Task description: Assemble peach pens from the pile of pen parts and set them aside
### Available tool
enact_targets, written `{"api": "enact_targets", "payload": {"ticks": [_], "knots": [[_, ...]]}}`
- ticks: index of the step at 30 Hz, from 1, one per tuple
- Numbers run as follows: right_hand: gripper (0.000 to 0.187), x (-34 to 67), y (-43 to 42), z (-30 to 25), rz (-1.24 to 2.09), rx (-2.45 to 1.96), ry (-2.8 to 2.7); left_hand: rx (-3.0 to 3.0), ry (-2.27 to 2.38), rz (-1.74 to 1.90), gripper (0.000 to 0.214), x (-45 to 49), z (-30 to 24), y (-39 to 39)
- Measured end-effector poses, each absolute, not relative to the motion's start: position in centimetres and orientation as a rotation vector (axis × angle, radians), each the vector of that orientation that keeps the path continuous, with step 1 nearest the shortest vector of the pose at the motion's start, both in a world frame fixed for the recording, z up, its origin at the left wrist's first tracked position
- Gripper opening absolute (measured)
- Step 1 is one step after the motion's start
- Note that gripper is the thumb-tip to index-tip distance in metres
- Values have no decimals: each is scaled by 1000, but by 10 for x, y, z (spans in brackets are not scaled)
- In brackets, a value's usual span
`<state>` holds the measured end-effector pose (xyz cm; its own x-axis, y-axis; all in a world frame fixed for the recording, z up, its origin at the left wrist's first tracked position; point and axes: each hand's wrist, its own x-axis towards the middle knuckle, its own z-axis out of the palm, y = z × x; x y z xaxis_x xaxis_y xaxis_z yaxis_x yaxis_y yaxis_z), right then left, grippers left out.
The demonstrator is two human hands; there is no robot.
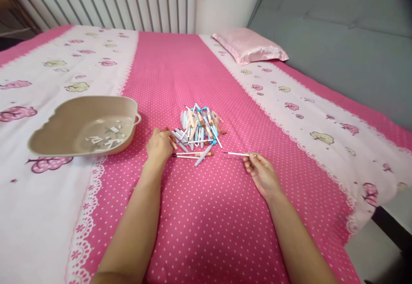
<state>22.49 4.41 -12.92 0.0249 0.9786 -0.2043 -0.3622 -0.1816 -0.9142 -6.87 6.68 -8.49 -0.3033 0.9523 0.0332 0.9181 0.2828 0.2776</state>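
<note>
My right hand (pixel 262 173) pinches a thin white pen refill (pixel 237 154), its dark tip pointing left. Closed fingers of my left hand (pixel 159 145) are around a beige pen barrel (pixel 174 145), mostly hidden by the hand. Between the hands, a little farther away, lies a heap of pen parts (pixel 201 125): grey, beige and blue barrels, brown pieces and white refills. On the near side of the heap, a grey pen barrel (pixel 203 156) rests across white refills (pixel 186 157) lying sideways.
To the left stands a beige plastic basin (pixel 80 108) with several small white pieces (pixel 113 142) in it. The pink dotted bedspread (pixel 193 215) covers the bed. A pink pillow (pixel 249 45) lies at the far right, near a radiator (pixel 128 2) and a grey panel (pixel 337 39).
</note>
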Motion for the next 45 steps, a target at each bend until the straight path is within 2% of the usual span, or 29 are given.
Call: {"api": "enact_targets", "payload": {"ticks": [7, 11, 17, 22, 27, 36, 45], "knots": [[29, 225, 44, -126, 1484, -1059, -683, 2010, 2245, 493, 17, -64, -55, 58], [29, 229, 45, -125, 1510, -1026, -582, 2079, 1974, 655, 14, -44, -37, 48], [30, 229, 45, -123, 1495, -1030, -554, 2132, 1597, 608, 28, -15, -38, 41], [29, 226, 43, -121, 1486, -1061, -607, 2223, 1580, 459, 31, -13, -45, 44], [28, 225, 43, -123, 1486, -1064, -690, 2231, 1528, 457, 36, -12, -43, 43], [24, 225, 42, -127, 1465, -1077, -772, 2242, 1527, 382, 27, -9, -41, 42], [25, 223, 41, -128, 1446, -1099, -824, 2256, 1512, 405, 26, -5, -43, 41]]}}
